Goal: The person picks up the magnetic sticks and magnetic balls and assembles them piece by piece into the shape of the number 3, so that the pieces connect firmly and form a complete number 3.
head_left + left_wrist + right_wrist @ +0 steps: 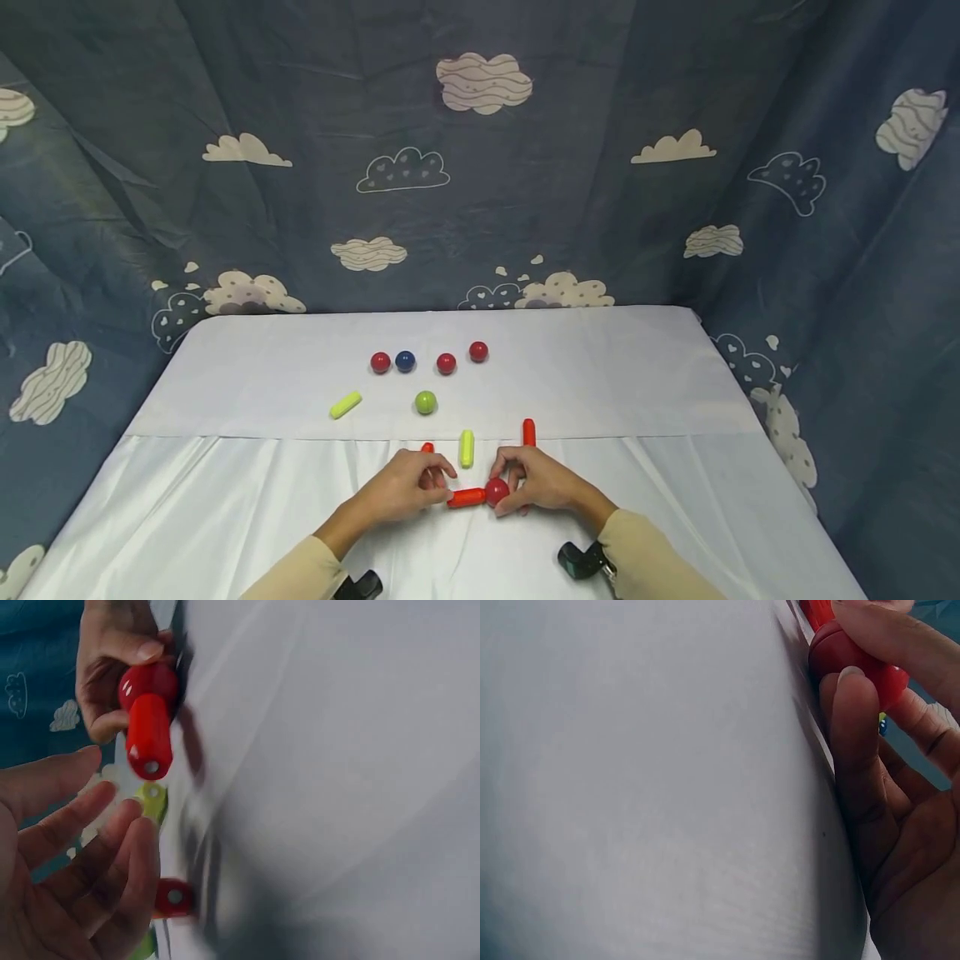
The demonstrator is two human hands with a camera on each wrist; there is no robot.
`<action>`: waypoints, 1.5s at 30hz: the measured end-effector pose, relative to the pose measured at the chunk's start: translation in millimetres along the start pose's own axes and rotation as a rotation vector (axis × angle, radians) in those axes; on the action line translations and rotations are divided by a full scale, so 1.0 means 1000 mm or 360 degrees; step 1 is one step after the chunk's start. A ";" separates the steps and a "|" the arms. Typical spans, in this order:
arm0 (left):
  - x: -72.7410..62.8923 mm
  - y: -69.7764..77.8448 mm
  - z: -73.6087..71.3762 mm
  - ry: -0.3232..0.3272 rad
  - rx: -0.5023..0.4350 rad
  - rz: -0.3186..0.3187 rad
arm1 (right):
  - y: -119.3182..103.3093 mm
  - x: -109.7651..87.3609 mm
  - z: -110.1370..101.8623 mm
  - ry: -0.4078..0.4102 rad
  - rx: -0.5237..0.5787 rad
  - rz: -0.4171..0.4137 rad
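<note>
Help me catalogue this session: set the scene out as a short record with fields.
Right grip: pinches a red ball
Touching that ball: a red stick
Left grip: holds nothing, near the stick's free end
Loose balls: three red balls, a blue ball, a green ball
Other sticks: two yellow sticks; two red sticks, one partly hidden behind the left grip
Surface: white cloth
Backdrop: dark blue curtain with cloud shapes

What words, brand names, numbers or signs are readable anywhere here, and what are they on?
None can be read.
The red ball in the right hand and the red stick show no lettering.
The backdrop shows cloud drawings, no words.
Any marking on the black device at the right wrist is too small to read.
</note>
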State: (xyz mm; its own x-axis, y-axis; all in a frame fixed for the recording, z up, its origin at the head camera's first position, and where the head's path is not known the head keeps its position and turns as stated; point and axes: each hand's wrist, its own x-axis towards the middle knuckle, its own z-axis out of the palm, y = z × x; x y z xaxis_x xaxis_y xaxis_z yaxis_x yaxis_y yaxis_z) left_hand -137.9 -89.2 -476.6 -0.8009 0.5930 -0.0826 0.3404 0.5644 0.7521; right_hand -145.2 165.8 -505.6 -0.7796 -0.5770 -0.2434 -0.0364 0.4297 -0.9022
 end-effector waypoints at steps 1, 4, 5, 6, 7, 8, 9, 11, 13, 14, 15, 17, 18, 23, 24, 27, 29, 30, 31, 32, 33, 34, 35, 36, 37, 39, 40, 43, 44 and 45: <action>0.001 0.000 -0.002 0.0040 0.0015 -0.0004 | 0.000 0.000 0.000 0.0003 0.0007 -0.0002; 0.003 0.000 -0.010 0.0200 0.0017 -0.0037 | 0.000 0.000 0.000 0.0005 0.0027 -0.0004; 0.003 -0.001 -0.012 0.0264 0.0011 -0.0056 | 0.000 0.000 0.000 0.0005 0.0031 -0.0007; 0.005 -0.001 -0.015 0.0328 -0.0003 -0.0089 | 0.000 -0.001 0.001 0.0005 0.0037 -0.0011; 0.006 -0.002 -0.017 0.0389 -0.0016 -0.0120 | -0.001 -0.001 0.001 0.0005 0.0038 -0.0014; 0.007 -0.002 -0.020 0.0447 -0.0035 -0.0149 | -0.001 -0.001 0.000 0.0007 0.0038 -0.0014; 0.009 -0.003 -0.022 0.0498 -0.0046 -0.0188 | -0.001 -0.001 0.000 0.0008 0.0035 -0.0017; 0.012 -0.006 -0.026 0.0580 -0.0067 -0.0265 | -0.001 -0.002 0.000 0.0014 0.0039 -0.0013; 0.016 -0.009 -0.029 0.0638 -0.0072 -0.0310 | -0.001 -0.002 0.001 0.0016 0.0049 -0.0007; 0.019 -0.011 -0.030 0.0660 -0.0075 -0.0330 | -0.002 -0.003 0.001 0.0015 0.0055 -0.0005; 0.021 -0.012 -0.031 0.0675 -0.0085 -0.0349 | -0.002 -0.003 0.001 0.0014 0.0059 -0.0003; 0.025 -0.017 -0.032 0.0696 -0.0099 -0.0365 | -0.002 -0.004 0.002 0.0011 0.0063 -0.0003; 0.027 -0.019 -0.032 0.0702 -0.0105 -0.0366 | -0.002 -0.004 0.002 0.0010 0.0059 0.0000; 0.037 -0.027 -0.033 0.0723 -0.0157 -0.0403 | -0.002 -0.005 0.002 0.0020 0.0019 -0.0008; 0.039 -0.029 -0.034 0.0722 -0.0162 -0.0412 | -0.002 -0.004 0.002 0.0022 0.0015 -0.0009; 0.044 -0.032 -0.036 0.0708 -0.0155 -0.0429 | -0.003 -0.004 0.002 0.0020 0.0023 -0.0011; 0.047 -0.035 -0.037 0.0694 -0.0138 -0.0433 | -0.003 -0.003 0.001 0.0021 0.0032 -0.0007; 0.048 -0.036 -0.038 0.0687 -0.0138 -0.0435 | -0.003 -0.003 0.001 0.0020 0.0038 -0.0006; 0.050 -0.037 -0.038 0.0682 -0.0132 -0.0432 | -0.003 -0.004 0.001 0.0020 0.0044 -0.0006; 0.051 -0.038 -0.039 0.0675 -0.0128 -0.0429 | -0.003 -0.004 0.001 0.0020 0.0048 -0.0006; 0.053 -0.039 -0.039 0.0669 -0.0131 -0.0429 | -0.003 -0.004 0.001 0.0021 0.0051 -0.0004; 0.054 -0.040 -0.039 0.0660 -0.0141 -0.0436 | -0.002 -0.004 0.001 0.0022 0.0054 -0.0005; 0.056 -0.041 -0.039 0.0645 -0.0152 -0.0443 | -0.002 -0.004 0.001 0.0021 0.0057 -0.0006; 0.057 -0.042 -0.039 0.0629 -0.0153 -0.0439 | -0.002 -0.004 0.001 0.0018 0.0067 -0.0011; 0.058 -0.044 -0.039 0.0612 -0.0151 -0.0439 | -0.001 -0.003 0.002 0.0016 0.0071 -0.0015; 0.060 -0.047 -0.039 0.0571 -0.0153 -0.0436 | 0.000 -0.003 0.002 0.0011 0.0077 -0.0026; 0.060 -0.049 -0.039 0.0553 -0.0149 -0.0426 | 0.000 -0.002 0.002 0.0007 0.0082 -0.0032; 0.062 -0.052 -0.038 0.0514 -0.0124 -0.0404 | 0.001 -0.002 0.002 0.0005 0.0078 -0.0039; 0.063 -0.053 -0.037 0.0507 -0.0116 -0.0397 | 0.001 -0.003 0.001 0.0006 0.0075 -0.0042; 0.064 -0.054 -0.037 0.0506 -0.0108 -0.0386 | 0.000 -0.003 0.001 0.0008 0.0073 -0.0042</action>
State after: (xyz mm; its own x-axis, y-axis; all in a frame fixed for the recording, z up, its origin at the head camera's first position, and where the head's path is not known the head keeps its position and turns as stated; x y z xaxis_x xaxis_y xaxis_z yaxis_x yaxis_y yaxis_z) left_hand -225.4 -102.7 -498.0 -0.9700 0.2345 -0.0646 0.0982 0.6206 0.7779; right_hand -142.4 166.6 -505.7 -0.7819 -0.5841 -0.2178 -0.0283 0.3822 -0.9236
